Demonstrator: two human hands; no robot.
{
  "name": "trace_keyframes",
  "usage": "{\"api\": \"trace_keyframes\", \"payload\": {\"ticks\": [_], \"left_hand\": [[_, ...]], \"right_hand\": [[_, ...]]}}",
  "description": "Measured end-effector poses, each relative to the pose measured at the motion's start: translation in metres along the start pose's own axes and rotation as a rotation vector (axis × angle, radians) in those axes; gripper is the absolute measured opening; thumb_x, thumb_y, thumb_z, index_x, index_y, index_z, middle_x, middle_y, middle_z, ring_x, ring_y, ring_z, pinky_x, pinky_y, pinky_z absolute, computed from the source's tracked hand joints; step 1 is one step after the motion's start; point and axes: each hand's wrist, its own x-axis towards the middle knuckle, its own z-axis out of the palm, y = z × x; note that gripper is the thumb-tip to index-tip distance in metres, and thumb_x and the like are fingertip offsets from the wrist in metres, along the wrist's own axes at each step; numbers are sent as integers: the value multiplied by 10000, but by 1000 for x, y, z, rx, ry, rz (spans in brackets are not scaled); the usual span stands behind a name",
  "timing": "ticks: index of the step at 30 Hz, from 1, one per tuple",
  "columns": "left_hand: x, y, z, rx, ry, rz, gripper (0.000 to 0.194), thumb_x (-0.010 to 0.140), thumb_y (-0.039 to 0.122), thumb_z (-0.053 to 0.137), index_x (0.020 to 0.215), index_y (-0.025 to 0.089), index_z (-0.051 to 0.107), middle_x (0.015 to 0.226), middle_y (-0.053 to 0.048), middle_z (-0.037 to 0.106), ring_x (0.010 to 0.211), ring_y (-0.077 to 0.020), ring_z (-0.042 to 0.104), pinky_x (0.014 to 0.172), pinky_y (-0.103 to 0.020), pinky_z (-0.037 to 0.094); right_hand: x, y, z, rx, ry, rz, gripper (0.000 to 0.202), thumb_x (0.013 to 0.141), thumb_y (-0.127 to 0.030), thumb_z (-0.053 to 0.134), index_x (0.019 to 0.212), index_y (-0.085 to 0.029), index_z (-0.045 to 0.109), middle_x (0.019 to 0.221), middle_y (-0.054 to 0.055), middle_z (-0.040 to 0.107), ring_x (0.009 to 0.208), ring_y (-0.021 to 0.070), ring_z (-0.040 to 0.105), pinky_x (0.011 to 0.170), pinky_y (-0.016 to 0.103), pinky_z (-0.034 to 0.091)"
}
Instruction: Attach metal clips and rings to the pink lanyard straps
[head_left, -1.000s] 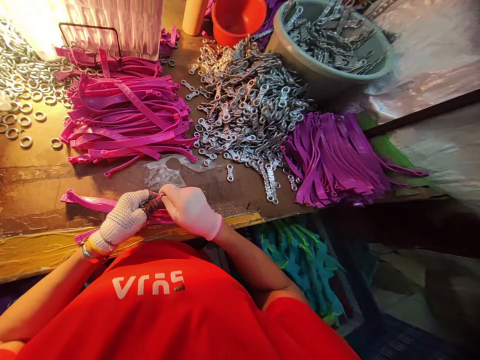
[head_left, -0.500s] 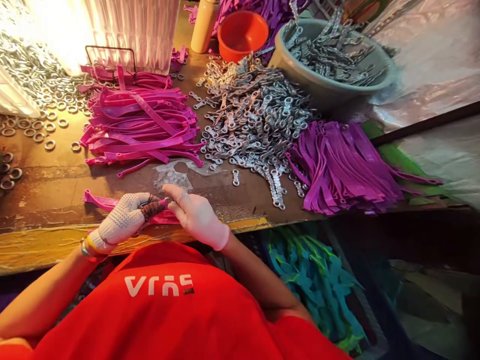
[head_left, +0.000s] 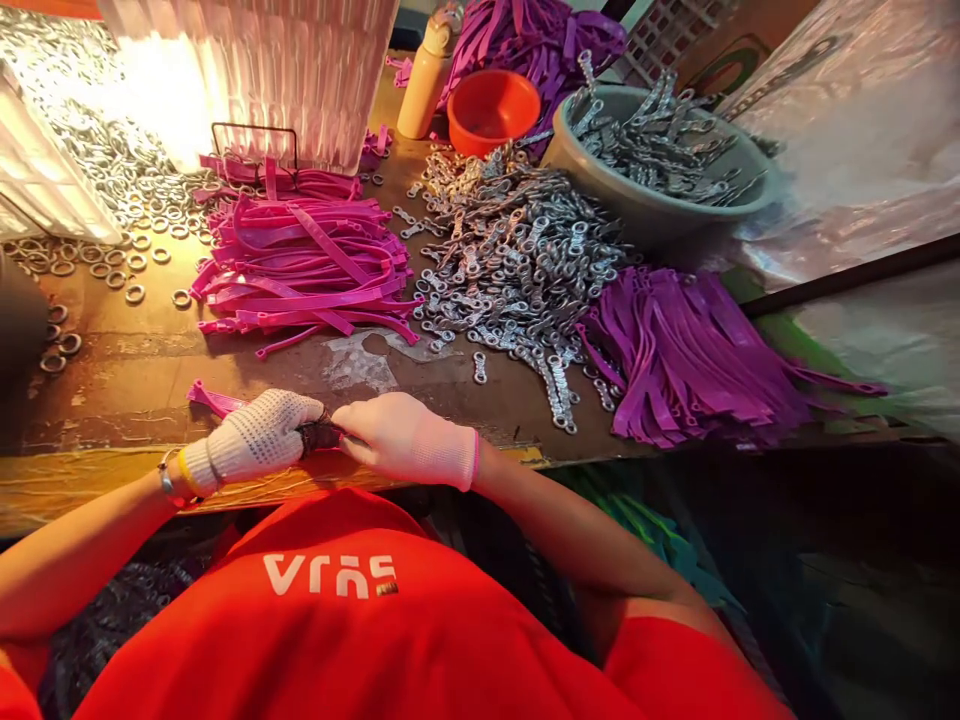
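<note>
My left hand [head_left: 262,437], in a dotted white glove with dark-wrapped fingertips, is closed at the table's front edge. Against it, my right hand [head_left: 409,438], in a plain pale glove, has its fingers pressed together. What lies between the fingertips is mostly hidden; a bit of pink shows there. A pink strap [head_left: 212,398] lies on the table beside and behind my left hand. Beyond the hands is a pile of pink straps [head_left: 307,265]. To its right, a heap of silver metal links [head_left: 517,250] spreads toward the front.
Purple straps [head_left: 690,355] lie at the right. A grey tub [head_left: 645,215] of metal links, a red bowl [head_left: 493,108] and a bottle [head_left: 424,85] stand at the back. Metal rings [head_left: 135,235] cover the left, near clear ribbed trays [head_left: 315,70]. A dark round object [head_left: 19,320] is at the left edge.
The view has shifted, so the table items appear lower. My right hand has turned flatter, its raised fingers now folded in against my left hand.
</note>
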Motion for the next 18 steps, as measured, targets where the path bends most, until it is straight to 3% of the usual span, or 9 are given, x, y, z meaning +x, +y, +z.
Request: {"api": "trace_keyframes", "payload": {"ticks": [5, 7, 9, 12, 14, 16, 18], "left_hand": [[-15, 5, -14, -247, 152, -27, 230, 823, 349, 565, 683, 173, 616, 582, 13, 546, 524, -113, 431, 498, -215, 325], [-19, 4, -14, -382, 185, -81, 342, 856, 468, 573, 685, 172, 579, 537, 34, 477, 469, -91, 372, 451, -208, 284], [-19, 0, -12, -468, 205, -128, 395, 851, 532, 588, 698, 169, 562, 528, 43, 451, 454, -84, 355, 428, -205, 268], [-14, -9, -7, -488, 232, -153, 379, 838, 505, 611, 689, 161, 552, 555, 37, 461, 473, -80, 361, 428, -199, 258], [-7, -15, -5, -504, 227, -147, 354, 829, 469, 614, 673, 159, 548, 562, 31, 471, 473, -78, 364, 430, -198, 251], [1, -20, -3, -563, 223, -145, 337, 819, 457, 607, 672, 158, 557, 551, 23, 486, 454, -80, 369, 420, -204, 241], [8, -21, -1, -635, 242, -149, 331, 808, 457, 609, 669, 160, 567, 527, 19, 485, 431, -85, 369, 404, -212, 230]], "right_hand": [[6, -4, 24, 397, 318, 37, 216, 1047, -288, 425, 1078, -187, 613, 908, 1, 696, 800, 126, 624, 714, 222, 392], [11, -10, 36, 318, 452, 31, 221, 1046, -274, 408, 1083, -172, 600, 900, 20, 687, 798, 136, 607, 726, 237, 394], [17, -16, 44, 50, 514, 21, 218, 1029, -226, 403, 1023, -154, 609, 824, 47, 661, 740, 158, 569, 691, 272, 361], [20, -20, 42, -323, 467, -30, 261, 1003, -124, 352, 912, -148, 595, 703, 55, 585, 646, 172, 499, 625, 309, 292], [21, -18, 32, -389, 384, -59, 251, 979, -82, 354, 910, -143, 587, 709, 64, 579, 642, 172, 496, 616, 308, 288], [23, -11, 22, -253, 321, -24, 212, 971, -114, 397, 881, -148, 586, 712, 57, 580, 637, 161, 498, 615, 291, 309], [27, -5, 19, 117, 263, 8, 244, 1003, -244, 410, 836, -173, 573, 659, 7, 540, 578, 138, 466, 586, 258, 330]]}}
